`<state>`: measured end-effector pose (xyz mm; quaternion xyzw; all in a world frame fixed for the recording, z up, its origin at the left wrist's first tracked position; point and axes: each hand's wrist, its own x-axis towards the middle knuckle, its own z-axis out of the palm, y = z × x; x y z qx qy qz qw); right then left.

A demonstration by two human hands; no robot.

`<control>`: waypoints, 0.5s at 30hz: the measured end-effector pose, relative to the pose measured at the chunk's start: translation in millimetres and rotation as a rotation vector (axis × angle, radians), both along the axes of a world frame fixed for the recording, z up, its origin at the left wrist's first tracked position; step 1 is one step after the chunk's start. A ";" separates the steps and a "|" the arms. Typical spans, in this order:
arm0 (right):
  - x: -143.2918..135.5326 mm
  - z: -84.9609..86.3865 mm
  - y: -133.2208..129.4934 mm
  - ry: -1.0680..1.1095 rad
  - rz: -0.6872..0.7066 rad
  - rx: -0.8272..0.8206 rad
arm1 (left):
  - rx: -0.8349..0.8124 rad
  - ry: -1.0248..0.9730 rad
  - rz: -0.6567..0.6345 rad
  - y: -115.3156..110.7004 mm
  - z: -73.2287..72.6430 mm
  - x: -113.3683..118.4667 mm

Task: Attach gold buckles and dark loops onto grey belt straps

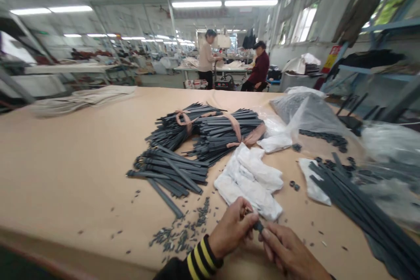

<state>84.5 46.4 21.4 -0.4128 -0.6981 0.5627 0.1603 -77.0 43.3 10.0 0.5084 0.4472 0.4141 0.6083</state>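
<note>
My left hand [231, 229] pinches the end of a dark grey strap [258, 226], with a small brass-coloured bit showing between the fingers. My right hand [287, 247] grips the same strap just to the right, its fingers closed. The rest of the strap is hidden by my hands. Just beyond them lies a crumpled white cloth [247, 179]. A loose pile of dark grey straps [173, 170] rests to the left, some with brass-coloured bits at their ends. Many small dark cut pieces [180, 236] are scattered near my left sleeve.
Two tied bundles of straps [226, 131] lie farther back. More loose straps [364, 210] sit at the right, beside small black rings [294, 185] and clear plastic bags [305, 109]. Pale strips [82, 100] lie at the far left. Two people [206, 59] are at another table beyond.
</note>
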 end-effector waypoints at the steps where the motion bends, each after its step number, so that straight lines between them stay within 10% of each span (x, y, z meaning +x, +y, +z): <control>1: -9.2 0.1 2.1 -0.004 -0.007 -0.035 | 0.004 -0.012 0.077 5.4 3.3 -11.4; 8: -39.4 -1.7 15.0 0.010 0.148 -0.069 | 0.080 0.368 0.621 44.9 46.7 -136.3; 15: 0.6 1.9 59.3 -0.129 -0.217 0.180 | 0.079 0.691 0.952 79.1 73.4 -261.1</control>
